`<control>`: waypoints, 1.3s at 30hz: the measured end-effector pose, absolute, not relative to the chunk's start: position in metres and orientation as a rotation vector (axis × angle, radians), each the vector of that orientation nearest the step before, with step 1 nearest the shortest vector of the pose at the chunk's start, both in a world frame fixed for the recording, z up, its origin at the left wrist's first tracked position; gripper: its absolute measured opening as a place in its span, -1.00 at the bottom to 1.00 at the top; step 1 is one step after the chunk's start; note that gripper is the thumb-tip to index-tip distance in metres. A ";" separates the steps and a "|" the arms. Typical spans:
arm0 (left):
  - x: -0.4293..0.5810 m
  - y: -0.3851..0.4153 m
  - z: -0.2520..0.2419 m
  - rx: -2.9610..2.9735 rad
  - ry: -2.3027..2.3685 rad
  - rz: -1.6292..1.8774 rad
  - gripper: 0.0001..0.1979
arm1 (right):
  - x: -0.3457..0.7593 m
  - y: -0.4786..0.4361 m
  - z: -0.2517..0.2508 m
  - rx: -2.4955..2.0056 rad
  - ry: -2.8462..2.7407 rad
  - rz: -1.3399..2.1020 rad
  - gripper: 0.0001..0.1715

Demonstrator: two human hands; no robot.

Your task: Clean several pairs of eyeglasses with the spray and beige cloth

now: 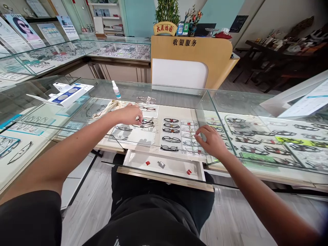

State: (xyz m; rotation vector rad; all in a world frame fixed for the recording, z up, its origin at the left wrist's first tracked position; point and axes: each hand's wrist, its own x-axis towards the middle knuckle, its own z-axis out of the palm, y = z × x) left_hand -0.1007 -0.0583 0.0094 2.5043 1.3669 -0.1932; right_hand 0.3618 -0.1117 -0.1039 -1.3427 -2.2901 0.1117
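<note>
My left hand (130,114) reaches over the glass counter and its fingers are pinched on a dark pair of glasses (147,122) lying on the glass top. My right hand (211,140) rests flat on the counter glass (179,99) to the right, fingers spread, holding nothing. Under the glass, a white tray (176,118) carries rows of dark spectacle frames (171,130). A beige cleaning cloth (109,106) lies just left of my left hand.
A small white spray bottle (116,89) stands on the counter behind the cloth. A white and blue box (67,94) sits at the left. An open drawer (166,167) below holds small red tags. A wooden cashier desk (192,58) stands beyond.
</note>
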 end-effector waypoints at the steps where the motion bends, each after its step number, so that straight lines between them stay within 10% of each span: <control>1: -0.101 -0.067 0.014 2.498 1.332 -0.188 -0.79 | 0.362 -0.112 -0.104 -1.343 -2.287 0.116 -0.76; 14: -0.066 -0.173 -0.008 2.179 1.058 -0.359 -0.87 | 0.361 -0.113 -0.105 -1.349 -2.306 0.071 -0.80; 39: -0.056 -0.134 -0.161 2.360 1.449 -0.331 -0.83 | 0.347 -0.131 -0.115 -1.449 -2.224 -0.045 -0.76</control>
